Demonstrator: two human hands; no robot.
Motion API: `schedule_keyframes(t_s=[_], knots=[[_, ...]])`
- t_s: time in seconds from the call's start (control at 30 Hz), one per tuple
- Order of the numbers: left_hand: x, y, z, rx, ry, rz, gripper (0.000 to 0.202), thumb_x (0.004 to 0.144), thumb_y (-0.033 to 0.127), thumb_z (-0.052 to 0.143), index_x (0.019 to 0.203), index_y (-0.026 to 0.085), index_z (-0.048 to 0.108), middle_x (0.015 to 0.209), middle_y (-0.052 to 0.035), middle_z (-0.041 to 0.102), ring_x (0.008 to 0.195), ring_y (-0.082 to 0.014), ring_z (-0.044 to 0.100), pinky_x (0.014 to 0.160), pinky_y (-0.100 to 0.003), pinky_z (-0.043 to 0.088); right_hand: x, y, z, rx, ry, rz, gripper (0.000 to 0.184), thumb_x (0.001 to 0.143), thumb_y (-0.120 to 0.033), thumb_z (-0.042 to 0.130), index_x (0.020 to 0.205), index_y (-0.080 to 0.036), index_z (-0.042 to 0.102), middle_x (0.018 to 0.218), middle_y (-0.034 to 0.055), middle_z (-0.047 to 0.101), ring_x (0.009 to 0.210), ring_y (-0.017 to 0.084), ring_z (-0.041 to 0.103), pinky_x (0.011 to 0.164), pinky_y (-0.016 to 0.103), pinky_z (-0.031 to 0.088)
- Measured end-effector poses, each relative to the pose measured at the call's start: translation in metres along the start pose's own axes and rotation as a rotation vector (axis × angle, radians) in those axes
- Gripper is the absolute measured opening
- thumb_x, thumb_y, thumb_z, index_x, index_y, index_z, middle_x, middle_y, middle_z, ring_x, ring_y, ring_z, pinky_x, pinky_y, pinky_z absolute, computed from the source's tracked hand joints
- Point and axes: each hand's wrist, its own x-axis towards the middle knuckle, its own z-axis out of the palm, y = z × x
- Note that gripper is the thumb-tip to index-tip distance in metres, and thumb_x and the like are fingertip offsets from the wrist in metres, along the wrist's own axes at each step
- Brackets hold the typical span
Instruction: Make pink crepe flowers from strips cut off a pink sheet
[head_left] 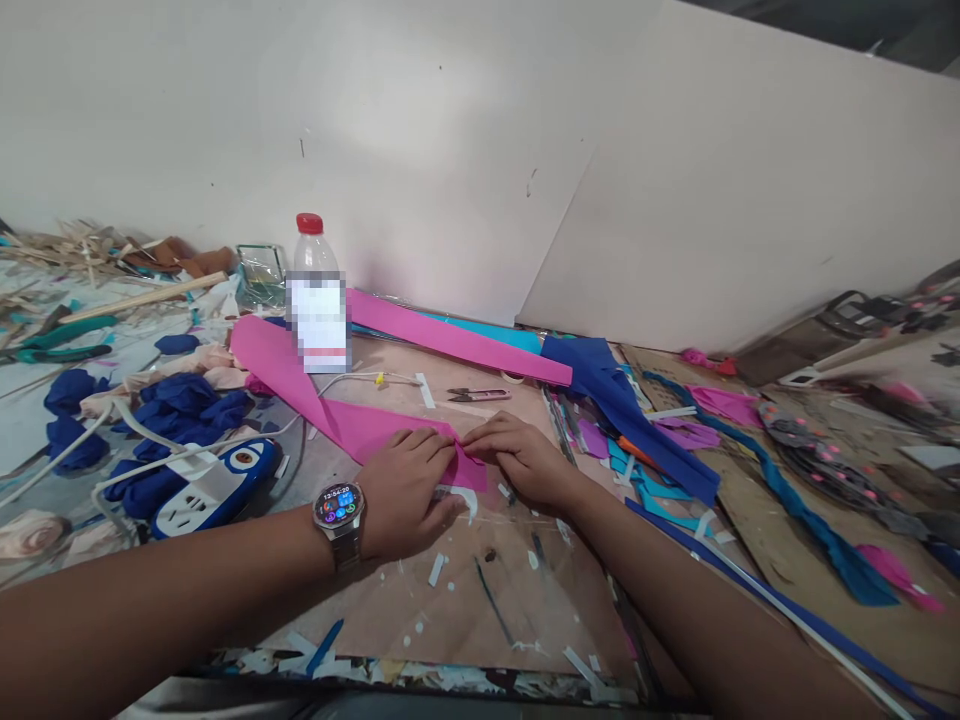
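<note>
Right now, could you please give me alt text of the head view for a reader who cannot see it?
A left hand wearing a wristwatch lies on a long pink strip, with the right hand at its near end. Snips lie beyond; a red-capped bottle stands further back, and a power strip lies to the left.

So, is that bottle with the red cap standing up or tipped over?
Upright: the bottle stands with its red cap at the top.
</note>
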Motion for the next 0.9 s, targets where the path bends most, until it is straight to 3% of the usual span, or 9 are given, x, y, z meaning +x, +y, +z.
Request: schedule_keyframes(t_s=[0.33,0.53,0.9], knots=[[-0.0014,0.0015,-0.0010,0.034,0.006,0.003,0.048,0.095,0.049,0.052,0.129,0.015,0.059,0.134,-0.0137,0.063,0.126,-0.0331,0.053,0.106,-0.051,0.038,0.0008,-0.0013,-0.0010,0.017,-0.009,-0.040,0.036,0.099,-0.012,0.048,0.108,-0.027,0.079,0.110,0.0060,0.077,0.103,0.022,0.061,0.093,0.042,0.049],[0.0006,0.0031,-0.0041,0.029,-0.007,-0.005,0.041,0.094,0.049,0.053,0.119,0.017,0.061,0.122,-0.0124,0.065,0.117,-0.0313,0.055,0.100,-0.048,0.042,0.0010,0.0001,-0.0007,0.012,-0.008,-0.051,0.039,0.098,-0.010,0.047,0.109,-0.028,0.079,0.111,0.0050,0.077,0.103,0.022,0.061,0.093,0.042,0.049],[0.0005,0.0022,-0.0057,0.034,-0.035,-0.003,0.040,0.094,0.049,0.052,0.120,0.019,0.060,0.120,-0.0116,0.065,0.114,-0.0312,0.056,0.099,-0.048,0.041,-0.0014,0.0063,0.0038,0.037,0.005,0.002,0.041,0.094,-0.006,0.050,0.112,-0.030,0.078,0.113,0.0010,0.077,0.104,0.022,0.061,0.093,0.040,0.052]])
